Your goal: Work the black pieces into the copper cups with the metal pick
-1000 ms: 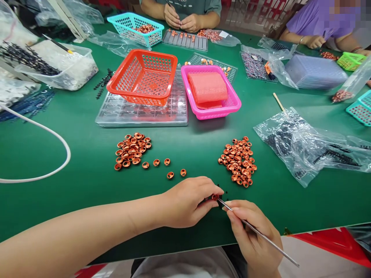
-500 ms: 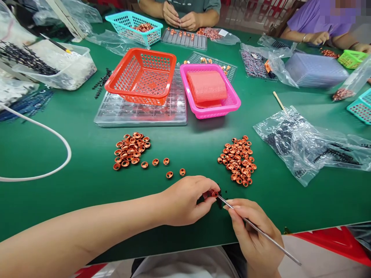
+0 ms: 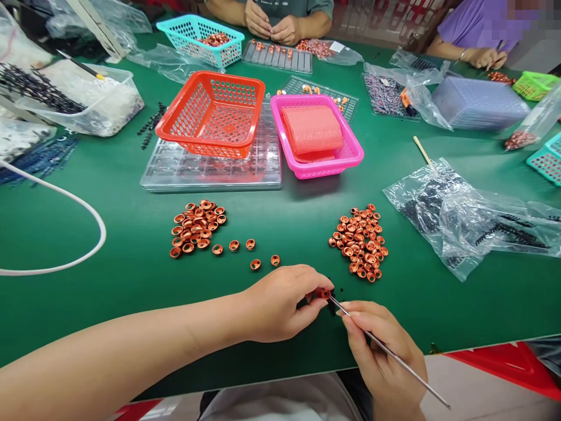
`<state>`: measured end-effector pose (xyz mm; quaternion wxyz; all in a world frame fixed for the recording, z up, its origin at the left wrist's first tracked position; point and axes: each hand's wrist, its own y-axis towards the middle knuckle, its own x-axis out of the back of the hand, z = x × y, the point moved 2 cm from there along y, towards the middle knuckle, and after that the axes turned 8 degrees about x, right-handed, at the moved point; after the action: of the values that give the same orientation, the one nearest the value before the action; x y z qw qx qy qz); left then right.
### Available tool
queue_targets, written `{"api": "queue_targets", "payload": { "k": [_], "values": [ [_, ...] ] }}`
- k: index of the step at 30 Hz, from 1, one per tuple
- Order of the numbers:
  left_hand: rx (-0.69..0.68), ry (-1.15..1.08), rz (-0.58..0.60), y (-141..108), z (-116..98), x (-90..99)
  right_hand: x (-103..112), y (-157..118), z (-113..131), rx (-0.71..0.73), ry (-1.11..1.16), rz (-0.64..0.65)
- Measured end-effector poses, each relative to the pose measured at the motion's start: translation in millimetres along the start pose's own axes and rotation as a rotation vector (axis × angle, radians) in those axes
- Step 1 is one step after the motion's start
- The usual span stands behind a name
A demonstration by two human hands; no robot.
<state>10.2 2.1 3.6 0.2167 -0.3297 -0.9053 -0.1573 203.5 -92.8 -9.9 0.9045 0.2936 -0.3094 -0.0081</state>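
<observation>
Its outer end swung slightly, the metal rod (image 3: 390,352) slants leftward from the gripping right hand (image 3: 388,363) to, perhaps into, the copper cup (image 3: 325,293) the left hand (image 3: 287,305) pinches.

Green table (image 3: 289,222), two piles of copper-coloured rings (image 3: 198,223), clear trays (image 3: 210,173), plastic bag (image 3: 458,217)

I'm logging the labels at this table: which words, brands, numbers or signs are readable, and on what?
No text can be read.
White label on the far bag: too small to read.
Grey shirt: any marks are too small and blurred to read.
</observation>
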Motion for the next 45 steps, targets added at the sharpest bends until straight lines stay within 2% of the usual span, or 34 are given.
{"api": "queue_targets", "payload": {
  "k": [22, 38, 45],
  "values": [
    [-0.024, 0.073, 0.015, -0.4, 0.6, -1.4, -2.1, 12.3, 7.1, 0.160, -0.117, -0.006],
    [-0.002, 0.052, 0.041, 0.1, -0.6, 0.6, -1.4, 9.2, 7.3, 0.137, -0.106, -0.032],
    [-0.013, 0.051, 0.055, 0.3, -0.6, 0.7, -0.3, 6.3, 5.4, 0.081, -0.068, -0.035]
  ]
}}
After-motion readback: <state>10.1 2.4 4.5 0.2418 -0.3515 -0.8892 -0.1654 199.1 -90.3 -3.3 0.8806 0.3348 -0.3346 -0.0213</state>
